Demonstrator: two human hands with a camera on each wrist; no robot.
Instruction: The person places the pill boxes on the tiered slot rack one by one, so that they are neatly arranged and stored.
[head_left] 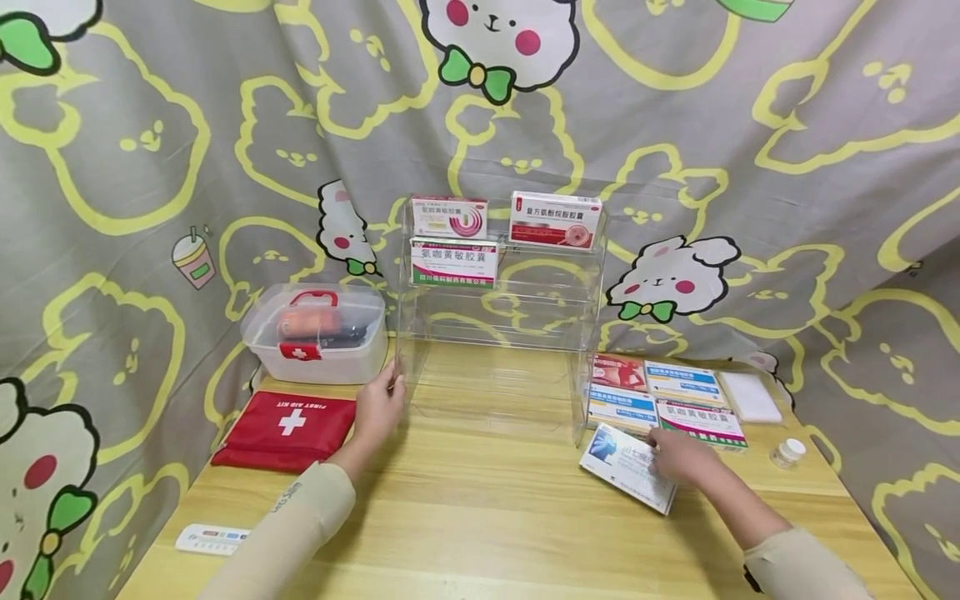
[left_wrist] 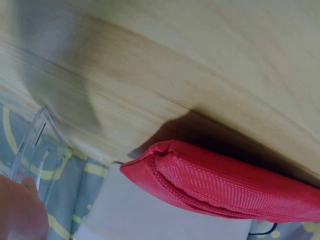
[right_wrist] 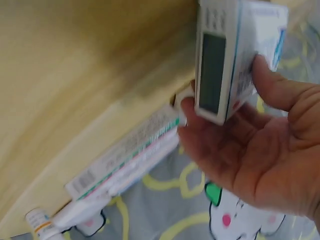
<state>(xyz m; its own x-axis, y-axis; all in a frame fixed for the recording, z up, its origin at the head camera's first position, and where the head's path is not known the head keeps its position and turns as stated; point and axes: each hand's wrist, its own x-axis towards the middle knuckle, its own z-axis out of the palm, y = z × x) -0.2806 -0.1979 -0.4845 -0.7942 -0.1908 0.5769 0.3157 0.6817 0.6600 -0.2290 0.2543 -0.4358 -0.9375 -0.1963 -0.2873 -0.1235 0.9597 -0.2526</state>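
Head view: the right hand (head_left: 678, 457) pinches a white medicine box (head_left: 628, 465) lifted at the table's (head_left: 480, 500) right front.
The left hand (head_left: 381, 406) grips the clear rack's (head_left: 501, 325) corner; honestly, that blurry, loose-looking pinch could drop the box.

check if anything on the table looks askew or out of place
Only the white-and-blue medicine box stands out: the right hand grips it tilted, apart from the flat boxes beside the clear rack. Nothing looks spilled or damaged.
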